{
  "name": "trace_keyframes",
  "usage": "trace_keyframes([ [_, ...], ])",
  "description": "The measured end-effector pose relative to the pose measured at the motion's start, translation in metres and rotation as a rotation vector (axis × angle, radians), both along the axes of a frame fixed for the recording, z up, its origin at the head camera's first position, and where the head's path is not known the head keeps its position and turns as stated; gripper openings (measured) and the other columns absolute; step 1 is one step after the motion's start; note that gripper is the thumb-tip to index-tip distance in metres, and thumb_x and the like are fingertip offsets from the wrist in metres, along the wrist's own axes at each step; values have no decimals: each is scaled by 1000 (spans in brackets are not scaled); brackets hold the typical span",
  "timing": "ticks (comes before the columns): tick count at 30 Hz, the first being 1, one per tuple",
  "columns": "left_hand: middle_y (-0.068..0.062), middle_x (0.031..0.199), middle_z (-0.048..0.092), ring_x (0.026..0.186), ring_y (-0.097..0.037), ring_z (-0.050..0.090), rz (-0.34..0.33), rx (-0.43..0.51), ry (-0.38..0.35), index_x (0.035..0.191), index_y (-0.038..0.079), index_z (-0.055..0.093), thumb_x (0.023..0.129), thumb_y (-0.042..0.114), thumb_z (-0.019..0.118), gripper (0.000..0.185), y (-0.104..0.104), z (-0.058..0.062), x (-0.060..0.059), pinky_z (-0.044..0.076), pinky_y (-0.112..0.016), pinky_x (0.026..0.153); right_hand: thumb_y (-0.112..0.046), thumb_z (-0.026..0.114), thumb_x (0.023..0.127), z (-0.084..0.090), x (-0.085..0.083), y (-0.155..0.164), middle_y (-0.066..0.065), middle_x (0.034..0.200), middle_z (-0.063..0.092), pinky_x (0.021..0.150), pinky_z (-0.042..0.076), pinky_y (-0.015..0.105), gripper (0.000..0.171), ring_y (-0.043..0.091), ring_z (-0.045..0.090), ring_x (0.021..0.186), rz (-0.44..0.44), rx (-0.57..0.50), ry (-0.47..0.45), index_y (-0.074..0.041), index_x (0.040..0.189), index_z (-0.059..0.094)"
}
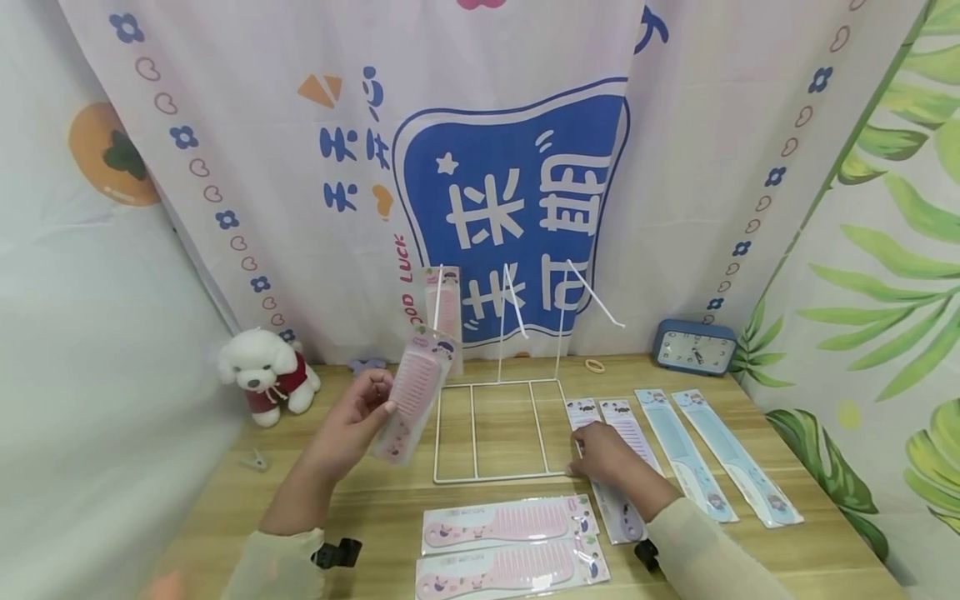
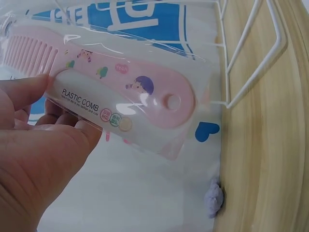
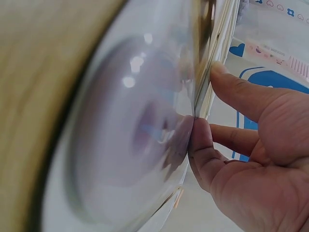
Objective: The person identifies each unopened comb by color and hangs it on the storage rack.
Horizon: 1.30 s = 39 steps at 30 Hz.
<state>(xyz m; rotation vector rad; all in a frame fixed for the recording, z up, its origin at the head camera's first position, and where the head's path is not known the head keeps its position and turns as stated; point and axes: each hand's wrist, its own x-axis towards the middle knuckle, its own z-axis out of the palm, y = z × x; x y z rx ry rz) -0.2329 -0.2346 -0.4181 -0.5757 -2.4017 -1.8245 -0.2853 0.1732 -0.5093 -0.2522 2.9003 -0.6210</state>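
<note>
My left hand point(image 1: 352, 429) grips a packaged pink plastic comb point(image 1: 414, 392), thumb across its front, beside the left part of the white wire rack point(image 1: 498, 477). The left wrist view shows the pink comb point(image 2: 130, 82) in clear wrapping with its holed handle toward the rack point(image 2: 277, 48). A second packaged pink comb point(image 1: 444, 304) hangs at the rack's left hook. My right hand point(image 1: 606, 454) rests over a packaged purple comb point(image 1: 618, 512), near the rack's front right corner. In the right wrist view, the right hand point(image 3: 256, 145) touches along the package edge point(image 3: 193, 101), thumb and fingers apart.
Two packaged pink combs point(image 1: 525, 525) lie in front of the rack. A second purple comb point(image 1: 630, 429) and two blue combs point(image 1: 686, 454) lie to the right. A plush dog point(image 1: 262, 375), a small clip point(image 1: 255, 460) and a blue clock point(image 1: 693, 346) stand around the table.
</note>
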Motion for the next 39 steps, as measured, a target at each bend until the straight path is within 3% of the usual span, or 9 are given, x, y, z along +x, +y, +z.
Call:
trace_keyframes([
  [9, -14, 122, 60, 111, -14, 64, 30, 32, -17, 131, -4, 46, 112, -1, 52, 20, 0, 0, 2, 57, -28, 96, -20, 95, 85, 1, 1, -1, 11, 103, 75, 92, 62, 47, 54, 23, 67, 94, -3, 2, -3, 5, 128, 75],
  [15, -19, 124, 59, 111, -13, 62, 45, 54, -43, 133, -6, 46, 112, -3, 51, 22, 2, -2, 0, 57, -23, 94, -20, 94, 85, 1, 1, 0, 14, 109, 76, 97, 62, 49, 57, 25, 69, 100, 9, -1, 12, 6, 131, 73],
  [19, -25, 132, 58, 115, -16, 60, 106, 35, -78, 137, -4, 46, 111, -5, 50, 26, 5, -3, -4, 55, -18, 95, -20, 94, 85, 1, 1, 0, 15, 110, 76, 97, 62, 49, 59, 26, 70, 101, 8, -4, 8, 7, 133, 72],
  [22, -24, 137, 59, 122, -23, 60, 207, -19, -115, 142, 1, 48, 111, -3, 50, 31, 12, 3, -9, 55, -22, 102, -20, 94, 85, 1, 1, 0, 14, 110, 76, 97, 62, 49, 60, 25, 70, 101, -1, -7, 0, 7, 134, 72],
  [28, -21, 138, 62, 126, -31, 61, 389, -113, -137, 147, 5, 50, 109, 3, 52, 38, 32, 16, -31, 53, -42, 110, -20, 94, 85, -1, 0, 1, 14, 111, 76, 97, 62, 49, 60, 25, 70, 101, -2, -13, 1, 7, 134, 72],
  [34, -21, 132, 64, 120, -33, 61, 453, -154, -95, 144, 4, 52, 107, 1, 53, 38, 46, 19, -66, 55, -47, 106, -21, 94, 85, -1, -1, 2, 13, 109, 76, 96, 62, 48, 57, 24, 69, 100, -11, -10, -5, 5, 132, 73],
  [39, -22, 132, 63, 120, -35, 61, 460, -144, -115, 145, 4, 50, 107, -1, 52, 38, 50, 15, -84, 56, -49, 108, -20, 95, 85, -1, -2, 2, 7, 96, 72, 84, 60, 42, 51, 20, 64, 88, 4, -17, 0, 2, 127, 76],
])
